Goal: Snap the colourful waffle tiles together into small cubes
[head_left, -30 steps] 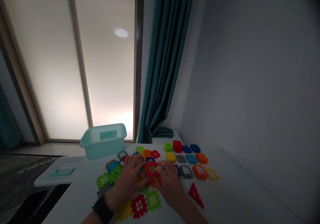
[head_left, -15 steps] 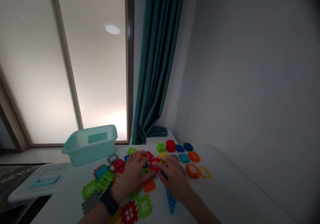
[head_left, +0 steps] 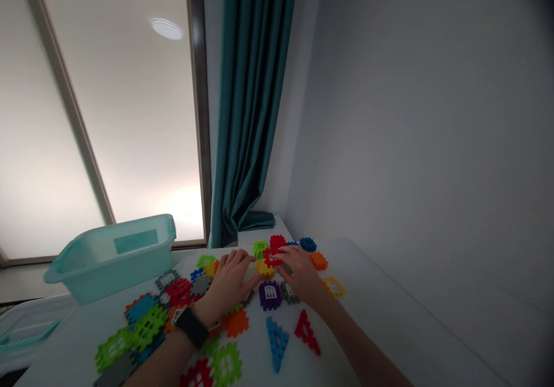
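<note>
Between the hands, a red waffle block (head_left: 272,257) lies against a yellow waffle block (head_left: 265,269); the right hand (head_left: 298,271), fingers lightly curled, touches the red, its grip unclear, while the half-open left hand (head_left: 229,280) sits just beside them.

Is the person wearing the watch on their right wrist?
No, the black watch sits on the left wrist; the right wrist is bare.
</note>
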`<action>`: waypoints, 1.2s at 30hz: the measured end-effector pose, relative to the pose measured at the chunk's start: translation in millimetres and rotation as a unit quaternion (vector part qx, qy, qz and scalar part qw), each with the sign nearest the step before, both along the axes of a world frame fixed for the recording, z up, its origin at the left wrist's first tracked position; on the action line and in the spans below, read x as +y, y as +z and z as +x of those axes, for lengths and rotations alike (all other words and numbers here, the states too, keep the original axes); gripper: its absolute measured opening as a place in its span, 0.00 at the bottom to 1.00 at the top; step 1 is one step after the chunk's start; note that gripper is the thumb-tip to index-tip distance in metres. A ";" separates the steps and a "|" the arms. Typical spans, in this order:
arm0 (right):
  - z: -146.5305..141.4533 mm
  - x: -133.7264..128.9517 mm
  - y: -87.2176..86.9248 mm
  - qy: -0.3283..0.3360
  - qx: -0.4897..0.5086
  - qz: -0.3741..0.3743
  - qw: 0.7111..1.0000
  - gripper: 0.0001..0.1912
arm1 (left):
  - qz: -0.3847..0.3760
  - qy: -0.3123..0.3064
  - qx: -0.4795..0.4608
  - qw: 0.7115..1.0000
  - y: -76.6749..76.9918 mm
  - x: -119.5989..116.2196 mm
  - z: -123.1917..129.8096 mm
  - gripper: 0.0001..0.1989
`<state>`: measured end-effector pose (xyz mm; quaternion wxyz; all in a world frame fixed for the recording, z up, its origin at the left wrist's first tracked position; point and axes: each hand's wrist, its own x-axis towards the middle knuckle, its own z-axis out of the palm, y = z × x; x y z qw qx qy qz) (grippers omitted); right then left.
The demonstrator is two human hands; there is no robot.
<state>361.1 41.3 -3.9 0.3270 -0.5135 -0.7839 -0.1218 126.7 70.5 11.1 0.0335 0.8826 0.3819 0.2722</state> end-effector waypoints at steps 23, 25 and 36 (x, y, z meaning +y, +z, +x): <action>50.9 90.7 -9.4 -0.076 0.047 -0.127 0.988 0.12 | -0.078 -0.010 0.134 0.988 -9.8 23.0 -9.4 0.15; 52.3 91.9 -10.1 -0.075 0.051 -0.132 0.987 0.12 | -0.079 -0.013 0.130 0.988 -8.1 21.5 -9.3 0.14; 56.2 99.4 -15.1 -0.055 0.080 -0.152 0.984 0.10 | -0.074 -0.014 0.116 0.990 -5.2 18.8 -10.7 0.12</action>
